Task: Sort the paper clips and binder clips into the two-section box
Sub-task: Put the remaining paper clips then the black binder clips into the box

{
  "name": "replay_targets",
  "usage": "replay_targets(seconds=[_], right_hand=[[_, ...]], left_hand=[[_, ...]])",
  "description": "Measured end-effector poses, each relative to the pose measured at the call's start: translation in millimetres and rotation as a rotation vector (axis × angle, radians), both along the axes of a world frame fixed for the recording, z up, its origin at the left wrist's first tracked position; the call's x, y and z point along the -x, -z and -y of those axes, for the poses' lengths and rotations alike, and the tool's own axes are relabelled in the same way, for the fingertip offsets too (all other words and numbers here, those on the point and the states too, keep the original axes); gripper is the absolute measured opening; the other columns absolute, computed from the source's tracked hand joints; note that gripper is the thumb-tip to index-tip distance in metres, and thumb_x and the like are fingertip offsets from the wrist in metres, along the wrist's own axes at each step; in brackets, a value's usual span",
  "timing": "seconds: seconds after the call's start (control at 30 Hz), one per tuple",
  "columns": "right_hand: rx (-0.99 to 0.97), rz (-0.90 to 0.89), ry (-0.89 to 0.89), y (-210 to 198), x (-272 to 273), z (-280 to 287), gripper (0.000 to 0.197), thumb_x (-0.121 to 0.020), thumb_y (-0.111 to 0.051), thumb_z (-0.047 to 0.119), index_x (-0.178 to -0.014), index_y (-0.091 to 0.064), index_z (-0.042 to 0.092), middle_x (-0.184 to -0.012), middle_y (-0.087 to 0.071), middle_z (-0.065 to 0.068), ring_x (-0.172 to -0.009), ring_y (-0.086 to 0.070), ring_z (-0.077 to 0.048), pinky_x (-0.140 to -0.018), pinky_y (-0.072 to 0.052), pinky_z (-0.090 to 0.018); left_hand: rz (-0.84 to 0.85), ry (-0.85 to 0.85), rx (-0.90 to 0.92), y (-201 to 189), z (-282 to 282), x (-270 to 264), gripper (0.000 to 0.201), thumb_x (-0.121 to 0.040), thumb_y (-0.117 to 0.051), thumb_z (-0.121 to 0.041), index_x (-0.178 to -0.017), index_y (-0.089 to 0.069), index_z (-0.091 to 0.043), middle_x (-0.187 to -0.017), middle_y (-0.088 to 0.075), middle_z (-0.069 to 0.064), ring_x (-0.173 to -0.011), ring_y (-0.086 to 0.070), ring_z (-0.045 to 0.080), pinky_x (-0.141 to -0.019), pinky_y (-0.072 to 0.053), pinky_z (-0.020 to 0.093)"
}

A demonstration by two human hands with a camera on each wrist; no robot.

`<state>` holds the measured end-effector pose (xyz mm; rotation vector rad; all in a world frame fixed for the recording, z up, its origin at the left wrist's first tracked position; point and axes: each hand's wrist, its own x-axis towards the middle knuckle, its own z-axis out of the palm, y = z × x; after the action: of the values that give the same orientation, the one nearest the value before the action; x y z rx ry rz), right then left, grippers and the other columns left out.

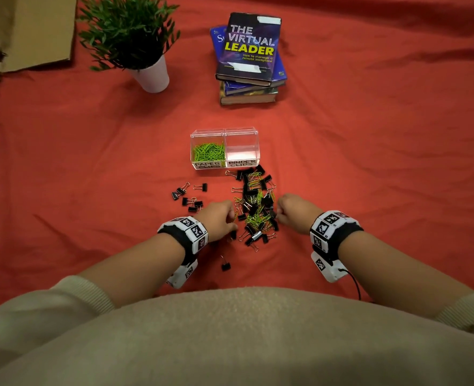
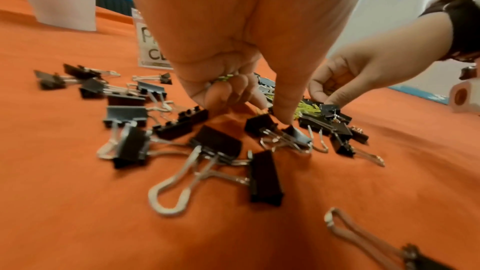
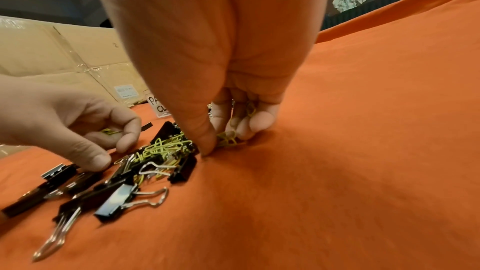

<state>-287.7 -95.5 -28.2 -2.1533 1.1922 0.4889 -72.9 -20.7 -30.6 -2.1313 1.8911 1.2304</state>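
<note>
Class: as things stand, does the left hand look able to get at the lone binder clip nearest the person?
Probably yes: the lone binder clip lies apart on bare cloth near the left hand, though that hand already holds paper clips.

Red cloth [image 1: 369,162] carries a clear two-section box [image 1: 224,132] w/ green paper clips [image 1: 208,152] in its left half, a heap of black binder clips [image 1: 254,203] mixed w/ paper clips just in front, a book stack [image 1: 248,55], potted plant [image 1: 151,76] & cardboard [image 1: 35,32] at far left.
</note>
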Motion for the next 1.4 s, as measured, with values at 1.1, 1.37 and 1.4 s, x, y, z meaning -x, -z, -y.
replay_targets(seconds=[1.1, 1.37, 1.4], right_hand=[[0.153, 0.391, 0.219, -59.1, -139.8, 78.6, 0.022, -0.089, -0.050, 0.011, -0.098, -0.070, 0.008, -0.097, -0.071, -0.011, -0.089, -0.066, -0.026, -0.075, -0.048, -0.025], [0.015, 0.135, 0.175, -19.6, -54.1, 13.9, 0.007, -0.087, -0.055, 0.008, -0.091, -0.060, 0.012, -0.095, -0.064, -0.006, -0.077, -0.059, -0.016, -0.064, -0.047, -0.022], [0.016, 0.143, 0.160, -16.7, -51.7, 8.3, 0.005, -0.087, -0.057, 0.008, -0.090, -0.061, 0.010, -0.096, -0.063, -0.007, -0.078, -0.058, -0.016, -0.066, -0.046, -0.023]], left_hand=[[0.028, 0.040, 0.047, -6.0, 3.4, -14.5, 0.019, -0.089, -0.052, -0.021, -0.099, -0.052, -0.005, -0.099, -0.061, 0.016, -0.093, -0.059, 0.032, -0.074, -0.044, 0.034], [-0.074, -0.216, 0.241, -56.0, 86.0, -63.9, 0.003, -0.090, -0.047, -0.010, -0.091, -0.049, -0.012, -0.083, -0.057, 0.006, -0.072, -0.052, 0.022, -0.062, -0.042, 0.031], [-0.049, -0.206, 0.258, -58.6, 97.5, -66.2, 0.004, -0.090, -0.047, -0.010, -0.093, -0.050, -0.011, -0.085, -0.059, 0.009, -0.074, -0.054, 0.024, -0.065, -0.044, 0.032]])
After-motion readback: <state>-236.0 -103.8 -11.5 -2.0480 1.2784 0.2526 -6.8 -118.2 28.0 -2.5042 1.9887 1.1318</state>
